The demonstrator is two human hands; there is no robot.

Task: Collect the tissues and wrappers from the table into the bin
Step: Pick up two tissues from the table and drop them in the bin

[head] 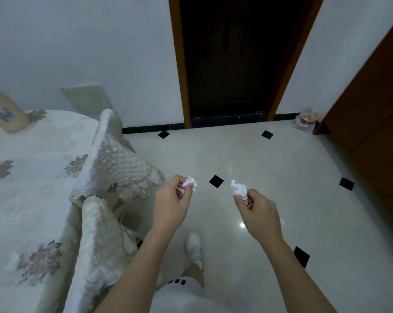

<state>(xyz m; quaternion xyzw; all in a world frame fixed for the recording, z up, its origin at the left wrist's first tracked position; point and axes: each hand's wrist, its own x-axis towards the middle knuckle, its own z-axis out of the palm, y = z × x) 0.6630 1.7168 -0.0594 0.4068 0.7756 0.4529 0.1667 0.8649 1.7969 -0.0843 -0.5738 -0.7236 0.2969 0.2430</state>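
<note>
Over glossy cream floor tiles (281,172) with black diamond insets, we hold two crumpled white paper tissues in the air. Our left hand (171,199) pinches the small, tight tissue wad (189,182) between thumb and curled fingertips. Our right hand (256,208) clamps the longer twisted tissue (238,188) likewise. A quilted, scallop-edged floral bedspread (114,159) drapes at left.

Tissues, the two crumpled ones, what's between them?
Head view: only pale floor with one black diamond tile shows between the left-hand tissue and right-hand tissue.
</note>
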